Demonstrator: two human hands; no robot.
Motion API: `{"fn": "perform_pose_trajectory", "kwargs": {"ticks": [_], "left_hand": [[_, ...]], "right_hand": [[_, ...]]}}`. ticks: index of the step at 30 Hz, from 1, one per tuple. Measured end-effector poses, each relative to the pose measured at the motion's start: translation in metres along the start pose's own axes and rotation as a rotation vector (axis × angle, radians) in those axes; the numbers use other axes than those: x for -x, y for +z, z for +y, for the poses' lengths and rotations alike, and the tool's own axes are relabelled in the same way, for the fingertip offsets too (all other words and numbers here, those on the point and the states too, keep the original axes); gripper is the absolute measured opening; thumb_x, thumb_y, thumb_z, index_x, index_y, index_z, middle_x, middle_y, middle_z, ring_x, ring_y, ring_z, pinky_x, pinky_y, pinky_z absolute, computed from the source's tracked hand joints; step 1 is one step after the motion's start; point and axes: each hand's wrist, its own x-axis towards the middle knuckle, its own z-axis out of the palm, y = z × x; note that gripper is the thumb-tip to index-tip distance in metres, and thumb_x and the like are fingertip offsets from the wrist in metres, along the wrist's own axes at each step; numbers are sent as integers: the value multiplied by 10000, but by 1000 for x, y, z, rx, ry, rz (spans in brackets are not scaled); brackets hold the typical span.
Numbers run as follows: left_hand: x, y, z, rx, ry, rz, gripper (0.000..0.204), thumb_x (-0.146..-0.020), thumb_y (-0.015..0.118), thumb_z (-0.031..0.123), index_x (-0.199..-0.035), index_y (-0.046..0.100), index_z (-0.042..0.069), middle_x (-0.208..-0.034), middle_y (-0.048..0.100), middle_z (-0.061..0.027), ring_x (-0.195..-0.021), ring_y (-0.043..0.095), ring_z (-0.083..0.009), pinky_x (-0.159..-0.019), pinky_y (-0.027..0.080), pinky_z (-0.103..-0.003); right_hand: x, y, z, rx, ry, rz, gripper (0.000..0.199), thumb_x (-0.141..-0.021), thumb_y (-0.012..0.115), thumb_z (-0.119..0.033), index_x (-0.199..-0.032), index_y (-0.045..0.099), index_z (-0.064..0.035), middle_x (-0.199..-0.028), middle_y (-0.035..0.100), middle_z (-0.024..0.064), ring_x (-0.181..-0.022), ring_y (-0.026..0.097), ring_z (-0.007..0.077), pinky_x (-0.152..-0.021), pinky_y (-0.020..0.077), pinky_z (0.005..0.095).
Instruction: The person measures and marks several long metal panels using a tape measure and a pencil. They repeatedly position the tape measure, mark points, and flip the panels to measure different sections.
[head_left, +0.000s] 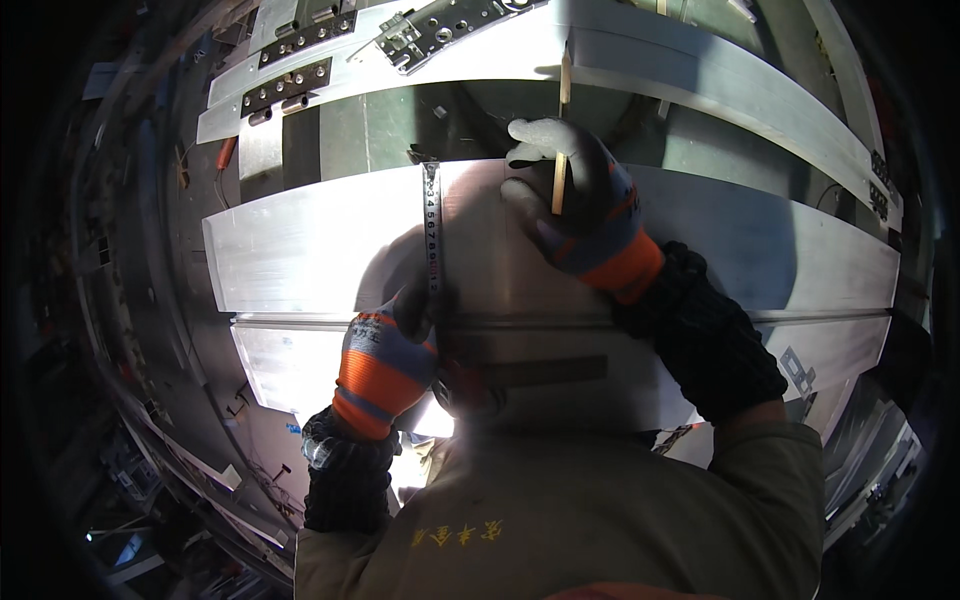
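My left hand (385, 350), in a grey and orange work glove, closes around a tape measure. Its blade (432, 215) runs away from me across a pale metal panel (300, 245), reaching the panel's far edge. The tape's case is in shadow below the hand and hard to make out. To the right, above the far part of the panel, my gloved right hand (585, 200) pinches a thin wooden pencil (559, 185) between thumb and fingers. The pencil stands nearly in line with the tape blade, pointing away from me.
A dark flat strip (550, 371) lies on the nearer metal panel (290, 365). Beyond a gap, another long metal profile (700, 75) carries dark hinges (287, 87) and a metal lock mechanism (440, 35). A red-handled tool (226, 153) rests at the left.
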Motion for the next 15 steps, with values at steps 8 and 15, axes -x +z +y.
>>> {"fn": "perform_pose_trajectory", "kwargs": {"ticks": [8,15], "left_hand": [[2,6,-1,-243,40,63,208,-1068,673,155,-1189,749,4,-1015,798,-209,-976,808,-282,-840,598,-366],[2,7,-3,-208,45,67,207,-1055,673,129,-1199,753,4,-1003,795,-195,-997,806,-272,-862,601,-360]], "right_hand": [[-3,-3,-1,-5,-33,-40,542,-898,864,-105,-1391,659,-13,-1186,751,157,-1017,767,288,-896,622,390],[0,-2,2,-11,-47,-36,528,-892,873,-116,-1369,666,-18,-1182,746,150,-1019,760,302,-897,622,390]]}}
